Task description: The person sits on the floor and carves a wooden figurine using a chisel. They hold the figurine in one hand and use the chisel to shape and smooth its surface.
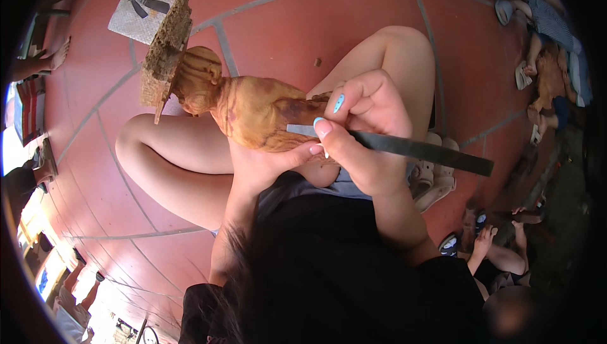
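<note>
A carved wooden figure (256,107) lies tilted across my lap, its head toward the far left and a rough, unsmoothed slab of wood (167,50) beyond the head. My left hand (269,164) grips the figure's body from the near side, thumb on top, most fingers hidden under it. In my right hand (370,132) a flat, dark-handled chisel (430,151) is pinched between thumb and fingers. Its pale grey blade rests on or just over the figure's lower body; contact is hard to tell.
Several knives or blades (152,6) lie on a pale mat (123,25) at the far left. My crossed legs (183,148) frame the work. Below is a red tiled floor (284,34). Shoes (436,176) stand beside me at right. Other people sit along both sides.
</note>
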`<action>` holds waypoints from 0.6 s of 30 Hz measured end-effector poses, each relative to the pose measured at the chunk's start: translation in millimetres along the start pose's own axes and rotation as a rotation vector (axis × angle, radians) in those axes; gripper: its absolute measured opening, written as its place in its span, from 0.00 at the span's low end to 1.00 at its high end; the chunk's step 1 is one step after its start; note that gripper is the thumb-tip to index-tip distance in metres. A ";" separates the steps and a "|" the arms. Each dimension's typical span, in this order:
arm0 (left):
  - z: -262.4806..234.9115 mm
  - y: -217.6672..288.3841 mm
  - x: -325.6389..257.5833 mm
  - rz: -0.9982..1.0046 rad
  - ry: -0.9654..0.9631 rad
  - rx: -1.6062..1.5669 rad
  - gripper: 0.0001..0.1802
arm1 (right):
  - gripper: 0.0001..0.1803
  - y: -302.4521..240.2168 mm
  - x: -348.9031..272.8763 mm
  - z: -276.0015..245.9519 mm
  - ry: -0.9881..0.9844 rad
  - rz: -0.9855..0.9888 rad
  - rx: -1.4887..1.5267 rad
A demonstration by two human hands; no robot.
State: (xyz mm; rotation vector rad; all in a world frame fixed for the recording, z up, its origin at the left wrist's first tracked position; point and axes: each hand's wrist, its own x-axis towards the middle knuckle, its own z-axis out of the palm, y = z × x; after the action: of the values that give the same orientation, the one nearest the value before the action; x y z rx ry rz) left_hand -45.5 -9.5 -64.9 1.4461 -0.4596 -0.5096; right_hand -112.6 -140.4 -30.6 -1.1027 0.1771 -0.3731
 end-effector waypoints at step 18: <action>4.1 -0.9 0.0 -0.060 0.049 -0.065 0.35 | 0.13 -6.9 1.4 7.1 -0.002 -0.011 -0.050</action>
State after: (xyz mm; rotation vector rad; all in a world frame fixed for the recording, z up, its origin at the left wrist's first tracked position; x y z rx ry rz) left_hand -48.0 -12.9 -65.5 1.4102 -0.3589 -0.5312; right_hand -110.4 -137.7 -21.2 -1.1537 0.1799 -0.3792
